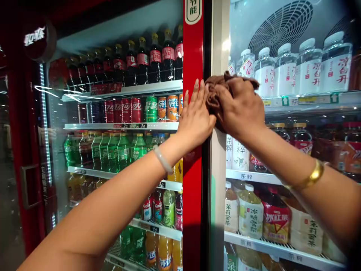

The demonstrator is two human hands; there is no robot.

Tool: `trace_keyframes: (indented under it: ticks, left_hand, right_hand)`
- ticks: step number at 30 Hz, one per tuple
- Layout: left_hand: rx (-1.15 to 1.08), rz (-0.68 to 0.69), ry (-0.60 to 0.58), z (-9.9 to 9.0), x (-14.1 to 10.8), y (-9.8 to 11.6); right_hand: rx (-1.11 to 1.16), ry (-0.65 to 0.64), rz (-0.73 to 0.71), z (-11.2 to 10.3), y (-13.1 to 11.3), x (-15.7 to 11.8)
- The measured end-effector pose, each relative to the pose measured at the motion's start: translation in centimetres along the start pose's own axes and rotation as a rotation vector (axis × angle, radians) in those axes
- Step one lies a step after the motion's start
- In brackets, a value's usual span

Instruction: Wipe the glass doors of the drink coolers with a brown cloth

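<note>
My right hand (241, 103) grips a bunched brown cloth (216, 96), pressed against the pale edge frame (218, 165) of the right-hand drinks fridge. Part of the cloth sticks out above my knuckles. Close beside it, my left hand (196, 113) lies flat with fingers stretched upward on the red door frame (193, 195) of the left-hand fridge. Its thumb side comes up against the cloth. A pale bangle (163, 160) circles my left wrist, and a gold bangle (315, 173) sits on my right forearm.
Behind glass on the left stand shelves of cola bottles (142, 56), cans (135, 110) and green bottles (123, 148). On the right, water bottles (308, 69) top the shelves above tea bottles (251, 210). A metal door handle (29, 186) juts out at far left.
</note>
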State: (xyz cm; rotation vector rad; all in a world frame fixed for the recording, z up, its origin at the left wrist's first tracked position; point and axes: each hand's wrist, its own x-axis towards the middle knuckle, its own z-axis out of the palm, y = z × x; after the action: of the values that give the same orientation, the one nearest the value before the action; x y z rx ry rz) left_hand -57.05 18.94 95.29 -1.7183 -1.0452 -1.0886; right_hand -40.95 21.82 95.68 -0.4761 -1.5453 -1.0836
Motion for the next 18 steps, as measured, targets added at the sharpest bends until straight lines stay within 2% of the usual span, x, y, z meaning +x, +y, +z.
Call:
trace_keyframes:
  ticks: [2, 4, 9, 11, 14, 18]
  left_hand:
    - [0.018, -0.003, -0.022, 0.1, -3.4, 0.8]
    - [0.015, -0.028, -0.037, 0.1, -4.2, 0.9]
    - [-0.107, -0.105, 0.001, 0.6, -0.5, -0.4]
    - [-0.124, -0.121, -0.008, 0.8, -0.8, -0.2]
    - [-0.089, -0.111, -0.071, 0.9, -5.2, 1.4]
    - [-0.025, -0.081, -0.197, 0.6, -14.7, 5.1]
  right_hand:
    - [0.002, 0.016, -0.053, 0.2, -0.4, -2.6]
    - [0.0, -0.011, -0.058, 0.3, -0.4, -3.0]
    - [0.012, -0.128, 0.043, -1.1, -0.6, 0.5]
    - [0.006, -0.213, 0.11, -1.9, -1.3, 0.0]
    - [0.036, -0.261, 0.121, -2.9, -2.6, -4.3]
    - [0.026, -0.175, -0.011, -3.9, -5.0, -13.6]
